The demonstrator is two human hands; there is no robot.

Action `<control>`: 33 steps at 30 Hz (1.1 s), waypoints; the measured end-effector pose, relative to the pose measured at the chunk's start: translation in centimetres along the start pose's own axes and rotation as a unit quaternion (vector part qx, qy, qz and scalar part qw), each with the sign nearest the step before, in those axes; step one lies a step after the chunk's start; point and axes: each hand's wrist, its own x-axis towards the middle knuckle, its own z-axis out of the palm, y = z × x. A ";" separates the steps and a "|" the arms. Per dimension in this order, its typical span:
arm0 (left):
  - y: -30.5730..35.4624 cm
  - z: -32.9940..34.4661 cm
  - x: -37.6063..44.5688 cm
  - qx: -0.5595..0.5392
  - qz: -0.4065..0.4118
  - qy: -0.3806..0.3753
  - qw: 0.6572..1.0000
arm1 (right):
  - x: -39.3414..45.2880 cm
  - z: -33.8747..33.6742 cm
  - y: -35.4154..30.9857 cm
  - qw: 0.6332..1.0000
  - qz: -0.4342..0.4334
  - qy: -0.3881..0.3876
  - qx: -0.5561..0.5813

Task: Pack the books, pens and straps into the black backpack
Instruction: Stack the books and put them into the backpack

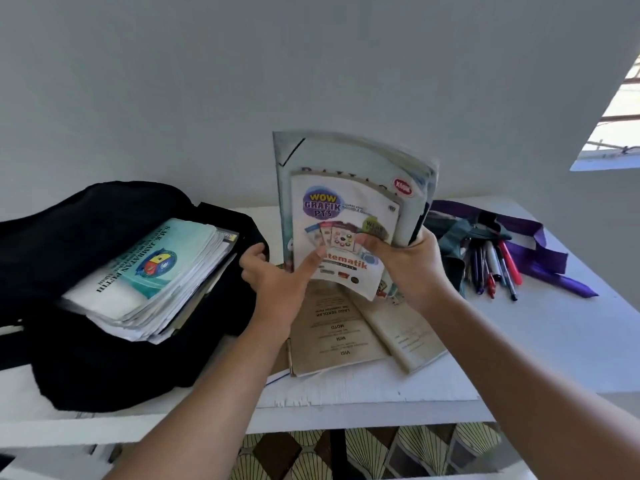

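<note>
The black backpack (104, 358) lies open on the left of the white table, with a stack of books (152, 282) sticking out of its mouth. Both hands hold a bundle of books (349, 202) upright above the table's middle. My right hand (408, 268) grips the bundle's lower right edge. My left hand (277, 282) pinches its lower left, thumb on the front cover, close to the backpack's opening. Two brown exercise books (339, 334) lie flat beneath. Several pens (495, 268) and purple and dark green straps (540, 251) lie at the right.
The white table (519, 348) stands against a plain grey wall. Its front edge runs below my forearms, with patterned flooring (381, 452) visible under it. A window (620, 126) is at the upper right.
</note>
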 end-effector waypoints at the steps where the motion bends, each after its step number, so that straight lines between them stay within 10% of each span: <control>1: 0.1 0.0 0.1 -0.042 -0.041 0.022 0.998 | 0.3 0.0 -0.6 1.000 0.006 0.012 0.025; 7: 2.5 1.1 0.3 -0.318 -0.172 -0.218 0.906 | 0.6 1.1 -2.0 0.948 0.118 0.054 0.290; 10: 3.7 2.1 0.5 -0.352 -0.171 -0.168 0.905 | 0.0 1.5 -0.9 0.930 0.161 0.028 0.329; 22: 10.3 -5.3 2.2 -0.085 0.074 -0.163 0.980 | 2.4 -4.8 1.3 0.979 0.096 0.006 0.180; 26: 11.7 -7.2 2.6 0.014 0.068 -0.225 0.972 | 0.1 -2.9 2.0 0.979 0.085 -0.135 0.130; 33: 11.5 -8.5 3.1 0.088 0.049 -0.179 0.979 | -2.2 0.3 2.9 0.938 0.165 -0.119 0.283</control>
